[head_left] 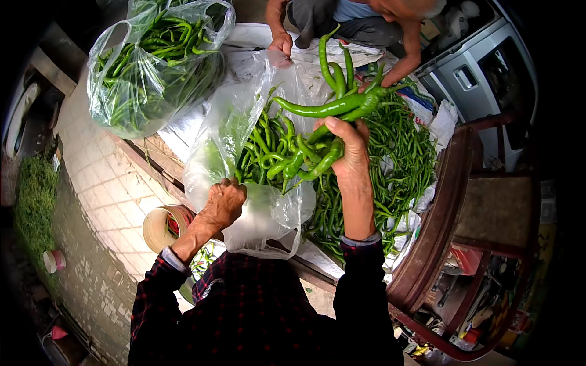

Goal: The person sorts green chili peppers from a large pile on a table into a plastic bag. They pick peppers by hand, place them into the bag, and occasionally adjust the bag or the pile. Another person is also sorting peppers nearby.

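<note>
My left hand (224, 204) is closed on the near edge of a clear plastic bag (210, 143). Inside the bag's mouth lie several green peppers (264, 143). Above the bag's right side, my right hand (348, 140) grips a bunch of long green chili peppers (323, 110), some pointing up and others hanging down over the bag. A co-worker's hand (281, 44) holds the bag's far edge. The co-worker's other hand (386, 79) is partly hidden behind the raised peppers. A large pile of thinner green peppers (397, 143) spreads on white sacking to the right.
A filled clear bag of green peppers (155, 73) stands at the far left. A round tub (165, 226) with red things inside sits left of my forearm. A dark red wooden frame (442, 213) borders the right side. A silver vehicle (476, 73) with its door open stands at the far right.
</note>
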### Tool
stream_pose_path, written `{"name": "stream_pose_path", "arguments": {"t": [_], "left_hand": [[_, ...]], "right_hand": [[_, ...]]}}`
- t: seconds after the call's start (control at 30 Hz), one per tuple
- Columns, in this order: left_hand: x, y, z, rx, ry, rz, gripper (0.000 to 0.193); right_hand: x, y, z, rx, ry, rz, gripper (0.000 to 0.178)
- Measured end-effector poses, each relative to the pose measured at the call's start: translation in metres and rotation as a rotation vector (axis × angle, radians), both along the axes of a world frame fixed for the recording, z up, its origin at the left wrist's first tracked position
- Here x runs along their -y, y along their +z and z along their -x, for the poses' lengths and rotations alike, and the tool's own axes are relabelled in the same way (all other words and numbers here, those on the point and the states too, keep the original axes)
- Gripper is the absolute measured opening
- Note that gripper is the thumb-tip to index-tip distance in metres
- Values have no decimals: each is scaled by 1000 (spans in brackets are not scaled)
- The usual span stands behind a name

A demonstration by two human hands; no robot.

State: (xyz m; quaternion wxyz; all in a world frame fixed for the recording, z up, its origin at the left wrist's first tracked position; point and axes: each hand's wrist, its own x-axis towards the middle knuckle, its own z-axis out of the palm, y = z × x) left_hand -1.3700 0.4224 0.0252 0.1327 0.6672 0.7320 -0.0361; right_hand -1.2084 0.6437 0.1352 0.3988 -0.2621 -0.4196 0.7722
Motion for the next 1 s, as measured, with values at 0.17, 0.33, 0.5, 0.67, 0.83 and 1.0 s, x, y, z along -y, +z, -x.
{"name": "stream_pose_path", "arguments": {"t": [0.17, 0.33, 0.5, 0.67, 0.83, 1.0], "left_hand": [[18, 74, 46, 918, 488, -614, 11], [27, 111, 85, 1606, 416, -1210, 17], [15, 117, 84, 1667, 206, -1231, 24], [36, 86, 115, 1725, 296, -1171, 23], [48, 71, 123, 1746, 352, -1156, 23], [48, 75, 124, 1744, 369, -1077, 25]], "right_hand": [[20, -44, 32, 172, 17, -3, 33], [27, -73, 53, 367, -28, -82, 34], [41, -157, 98, 884, 242, -455, 39], [104, -119, 77, 624, 113, -884, 52], [99, -68, -8, 397, -29, -510, 27], [99, -130, -144, 576, -610, -325, 28]]}}
